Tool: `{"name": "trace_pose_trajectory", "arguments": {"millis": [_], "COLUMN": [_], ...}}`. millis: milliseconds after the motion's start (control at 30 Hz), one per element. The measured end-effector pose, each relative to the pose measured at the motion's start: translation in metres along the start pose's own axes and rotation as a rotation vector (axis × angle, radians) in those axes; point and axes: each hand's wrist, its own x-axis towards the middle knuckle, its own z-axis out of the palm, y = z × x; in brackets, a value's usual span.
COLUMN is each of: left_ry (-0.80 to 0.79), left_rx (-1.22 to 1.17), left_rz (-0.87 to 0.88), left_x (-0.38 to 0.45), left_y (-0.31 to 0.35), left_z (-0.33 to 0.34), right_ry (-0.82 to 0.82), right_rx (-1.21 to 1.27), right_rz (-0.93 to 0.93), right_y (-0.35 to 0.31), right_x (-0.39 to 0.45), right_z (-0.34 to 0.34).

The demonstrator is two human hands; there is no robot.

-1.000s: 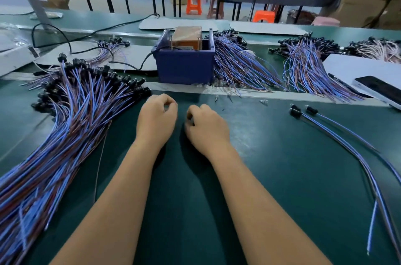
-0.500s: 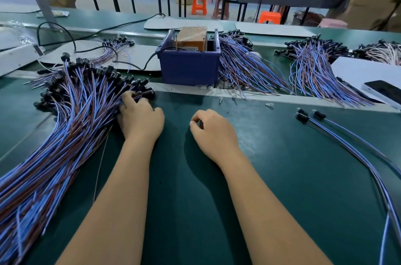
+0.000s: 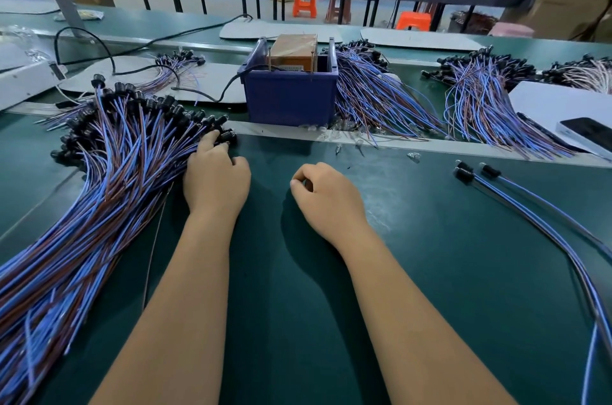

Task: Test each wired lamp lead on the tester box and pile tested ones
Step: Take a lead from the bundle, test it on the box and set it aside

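Left hand fingers the big lead pile's black sockets; right hand rests beside it, curled and empty.

The left hand left its place beside the right hand and reached the lamp lead bundle, fingertips on its sockets.

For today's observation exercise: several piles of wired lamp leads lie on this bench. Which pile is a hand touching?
The big fanned pile on the left: the left hand rests on its black sockets. The other piles lie untouched, further right.
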Motion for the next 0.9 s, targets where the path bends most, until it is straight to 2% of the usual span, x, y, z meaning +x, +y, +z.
{"name": "trace_pose_trajectory", "arguments": {"millis": [200,300,400,533,633,767,900], "left_ry": [0.131,0.131,0.05,-0.228,-0.488,-0.854,-1.16], "left_rx": [-0.126,-0.253,-0.668,-1.387,-1.657,-1.702,-1.508], "left_rz": [0.167,0.25,0.231,0.061,-0.033,-0.049,0.032], "left_x": [-0.008,-0.017,-0.028,-0.037,-0.041,-0.05,-0.064], "left_y": [0.013,0.029,0.049,0.069,0.069,0.077,0.091], "left_z": [0.004,0.007,0.005,0.001,-0.001,-0.005,-0.008], "right_ry": [0.022,0.044,0.047,-0.093,-0.2,-0.332,-0.477], "right_rx": [0.09,0.45,0.924,1.236,1.311,1.299,1.411], "right_rz": [-0.018,0.03,0.154,0.332,0.405,0.381,0.398], "right_y": [-0.001,-0.003,-0.004,0.0,0.002,0.006,0.011], "right_x": [-0.001,-0.001,0.002,0.005,0.01,0.01,0.005], "right_z": [0.0,-0.004,-0.012,-0.027,-0.033,-0.037,-0.042]}}
